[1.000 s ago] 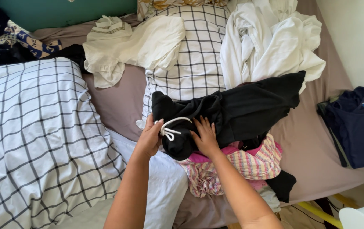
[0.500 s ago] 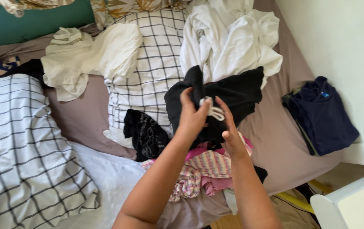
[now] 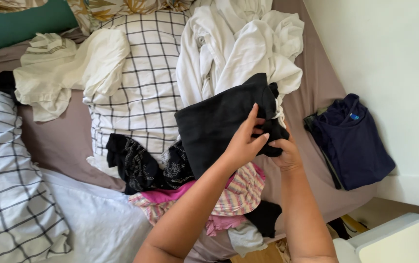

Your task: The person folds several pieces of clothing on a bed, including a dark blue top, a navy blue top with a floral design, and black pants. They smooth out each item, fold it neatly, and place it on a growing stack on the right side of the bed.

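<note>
A black garment with a white drawstring (image 3: 219, 122) is folded over on the bed, lifted at its right end. My left hand (image 3: 245, 140) presses on its top, fingers spread over the fabric. My right hand (image 3: 283, 152) grips the bunched right end from below. Under the black garment lies a pile: a pink and striped piece (image 3: 229, 192) and a black patterned piece (image 3: 143, 163). Behind it sits a heap of white clothes (image 3: 238, 44).
A checked pillow (image 3: 138, 83) lies centre, a cream garment (image 3: 63, 73) to its left, a checked duvet (image 3: 4, 185) at far left. A navy garment (image 3: 353, 141) lies at the bed's right edge by the white wall. A white container (image 3: 399, 241) stands at bottom right.
Both hands carried the black garment's drawstring end from the left of the pile to the right, folding it over. The black patterned piece underneath became visible. The view shifted right.
</note>
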